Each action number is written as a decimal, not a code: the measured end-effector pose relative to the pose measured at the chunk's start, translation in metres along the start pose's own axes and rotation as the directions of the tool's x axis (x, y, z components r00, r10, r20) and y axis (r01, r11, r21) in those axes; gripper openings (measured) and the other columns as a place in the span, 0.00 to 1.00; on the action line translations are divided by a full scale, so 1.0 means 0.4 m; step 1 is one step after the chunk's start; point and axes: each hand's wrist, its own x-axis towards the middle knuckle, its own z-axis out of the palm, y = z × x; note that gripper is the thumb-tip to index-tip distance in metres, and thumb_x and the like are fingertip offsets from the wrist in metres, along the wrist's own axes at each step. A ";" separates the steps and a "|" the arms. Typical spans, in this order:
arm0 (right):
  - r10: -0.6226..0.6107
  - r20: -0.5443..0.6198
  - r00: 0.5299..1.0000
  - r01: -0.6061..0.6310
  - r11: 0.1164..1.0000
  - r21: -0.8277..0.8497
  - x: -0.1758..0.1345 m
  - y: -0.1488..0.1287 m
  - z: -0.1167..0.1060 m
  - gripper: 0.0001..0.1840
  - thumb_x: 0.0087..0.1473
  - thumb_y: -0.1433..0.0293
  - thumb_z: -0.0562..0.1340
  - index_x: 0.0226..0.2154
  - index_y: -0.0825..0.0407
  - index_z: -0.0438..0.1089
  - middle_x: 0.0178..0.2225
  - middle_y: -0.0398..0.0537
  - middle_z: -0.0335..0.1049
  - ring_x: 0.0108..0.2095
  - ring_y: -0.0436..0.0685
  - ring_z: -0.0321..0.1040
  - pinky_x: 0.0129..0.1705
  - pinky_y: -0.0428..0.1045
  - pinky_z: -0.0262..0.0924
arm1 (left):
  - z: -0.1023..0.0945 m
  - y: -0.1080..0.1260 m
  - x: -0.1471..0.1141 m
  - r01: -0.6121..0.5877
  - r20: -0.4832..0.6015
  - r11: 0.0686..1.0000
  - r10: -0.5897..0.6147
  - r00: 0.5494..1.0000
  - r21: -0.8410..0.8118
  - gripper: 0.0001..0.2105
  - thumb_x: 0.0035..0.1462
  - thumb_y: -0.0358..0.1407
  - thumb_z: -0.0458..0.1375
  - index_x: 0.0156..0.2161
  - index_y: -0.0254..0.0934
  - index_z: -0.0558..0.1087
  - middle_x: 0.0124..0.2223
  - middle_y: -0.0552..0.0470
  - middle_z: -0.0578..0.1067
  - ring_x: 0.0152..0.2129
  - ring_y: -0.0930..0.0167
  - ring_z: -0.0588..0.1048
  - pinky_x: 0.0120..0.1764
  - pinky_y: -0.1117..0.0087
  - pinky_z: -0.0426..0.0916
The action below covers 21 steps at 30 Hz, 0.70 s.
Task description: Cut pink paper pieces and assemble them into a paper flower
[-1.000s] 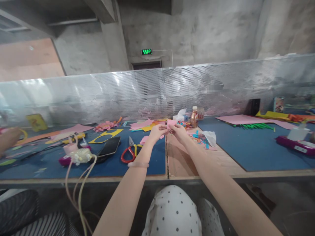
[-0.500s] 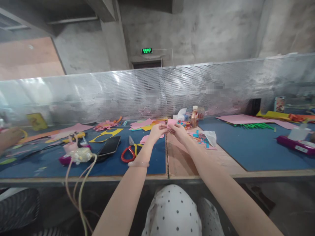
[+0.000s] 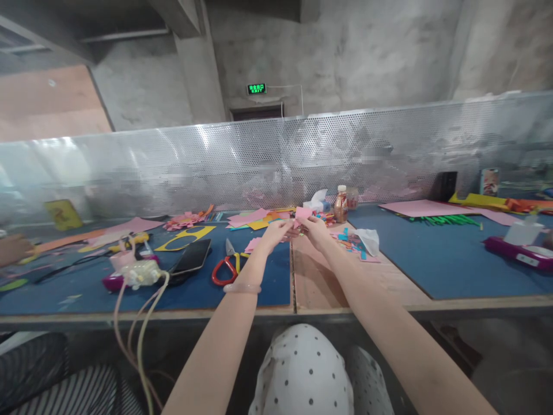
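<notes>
Over the middle of the bench (image 3: 317, 312), two bare hands come together around one small pink paper (image 3: 304, 213), and that is where all the attention sits! The left hand (image 3: 276, 231) has its fingertips nearly closed at the paper's lower left; the right hand (image 3: 314, 227) pinches from the other side, fingers bent inward. Both grips look narrow, with the paper between them; how hard they press, I cannot tell, and the thumbs are partly lost behind the fingers.

The step in hand, as I read it, is fine fingertip shaping or lining-up of that piece, held up with its top part showing above the fingers. What the next move calls for, I'd judge, is a light, even pinch from both sides, so the sheet doesn't crease or slip.

Just nearer the body, on the left, scissors (image 3: 225, 271) lie on the blue mat (image 3: 272, 291), untouched. On the right, loose paper strips (image 3: 362, 246) lie beside a crumpled white tissue (image 3: 370, 241), and a bottle (image 3: 341, 206) stands beyond.
</notes>
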 end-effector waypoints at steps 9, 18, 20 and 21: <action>-0.004 -0.004 1.000 0.004 1.000 0.027 -0.003 -0.006 0.002 0.12 0.32 0.66 0.69 0.21 0.54 0.68 0.21 0.43 0.68 0.21 0.47 0.61 0.25 0.45 0.55 | -0.003 0.006 -0.008 0.000 0.059 0.999 -0.003 0.998 0.053 0.14 0.45 0.44 0.60 0.31 0.33 0.75 0.30 0.45 0.78 0.26 0.70 0.75 0.33 0.68 0.68; -0.015 0.019 1.000 0.012 0.988 0.153 -0.002 -0.019 0.003 0.11 0.31 0.68 0.70 0.19 0.53 0.68 0.20 0.44 0.69 0.22 0.48 0.63 0.27 0.46 0.58 | -0.003 0.010 0.001 -0.119 -0.038 0.993 0.120 0.992 0.025 0.15 0.42 0.42 0.62 0.34 0.33 0.75 0.32 0.46 0.78 0.30 0.67 0.75 0.36 0.66 0.68; -0.003 0.041 0.999 -0.004 0.984 0.177 -0.007 -0.026 0.005 0.11 0.30 0.69 0.70 0.20 0.53 0.69 0.23 0.46 0.71 0.25 0.50 0.66 0.29 0.46 0.60 | -0.004 0.012 0.003 -0.149 -0.093 0.989 0.149 0.984 0.002 0.15 0.42 0.42 0.62 0.34 0.33 0.75 0.33 0.46 0.77 0.31 0.67 0.75 0.37 0.65 0.68; 0.011 0.052 0.999 -0.020 0.984 0.179 -0.010 -0.029 0.006 0.12 0.29 0.68 0.71 0.21 0.53 0.70 0.25 0.47 0.72 0.26 0.51 0.67 0.30 0.47 0.61 | -0.005 0.012 0.004 -0.158 -0.112 0.987 0.156 0.981 -0.013 0.15 0.42 0.42 0.62 0.33 0.33 0.74 0.33 0.46 0.77 0.31 0.67 0.75 0.37 0.65 0.68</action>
